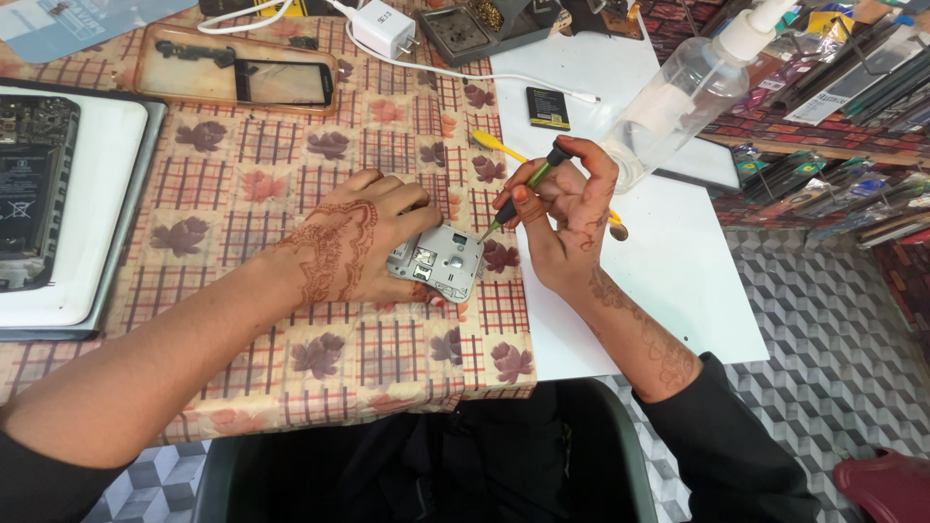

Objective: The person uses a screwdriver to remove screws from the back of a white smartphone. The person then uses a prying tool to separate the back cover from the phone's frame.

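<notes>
Your left hand [354,247] lies flat, fingers pinning the grey phone frame [441,261] to the patterned tablecloth [291,184]; your right hand [567,208] grips a green-handled screwdriver [523,189] closed-fisted, tip touching the frame's upper right edge.

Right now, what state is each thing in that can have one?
Left hand: pressing down on the grey phone frame.
Grey phone frame: opened, inner side up, flat on the tablecloth.
Right hand: gripping the screwdriver.
Screwdriver: tilted, tip on the frame.
Black phone: back cover off.
</notes>
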